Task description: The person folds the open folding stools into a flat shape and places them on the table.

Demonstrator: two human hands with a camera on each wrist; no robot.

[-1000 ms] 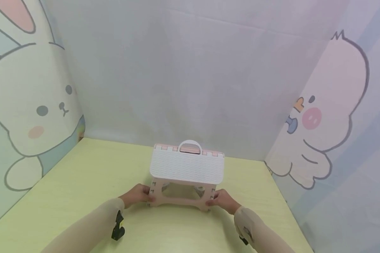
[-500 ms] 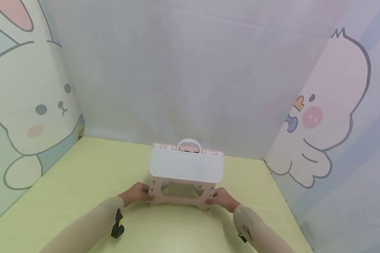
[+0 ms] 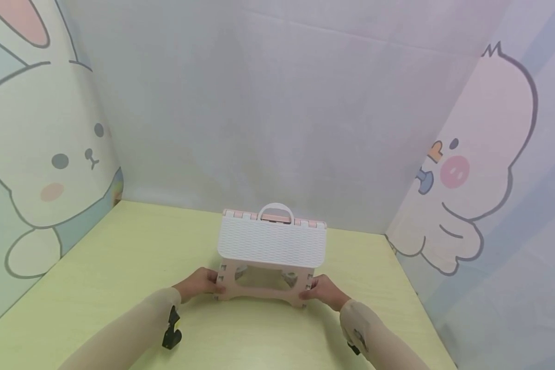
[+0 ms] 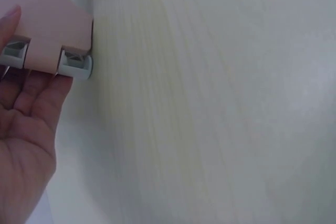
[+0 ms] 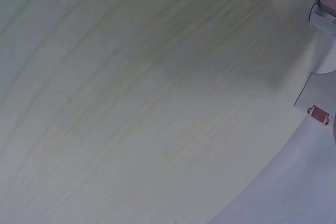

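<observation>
A folding step stool [image 3: 272,241] stands unfolded near the middle of the table. Its white woven-pattern top slopes toward me, with a white carry handle [image 3: 277,206] sticking up behind. Pink leg panels show beneath. My left hand [image 3: 198,284] grips the left edge of the front leg panel, thumb in front. In the left wrist view, fingers lie behind the hinged edge of that pink leg [image 4: 55,22]. On the right, my right hand [image 3: 327,293] holds the opposite edge of the front panel. The right wrist view catches only leg parts [image 5: 321,90], with that hand almost out of frame.
The pale yellow wood-grain table [image 3: 139,246] spreads around the stool. A grey-white curtain [image 3: 259,118] hangs just behind it. Side cloths carry a rabbit print [image 3: 51,133] at left and a duck print [image 3: 485,133] at right.
The stool and both hands stay almost in place, with only a slight shift of the view. Both hands keep their hold on the leg panel.
</observation>
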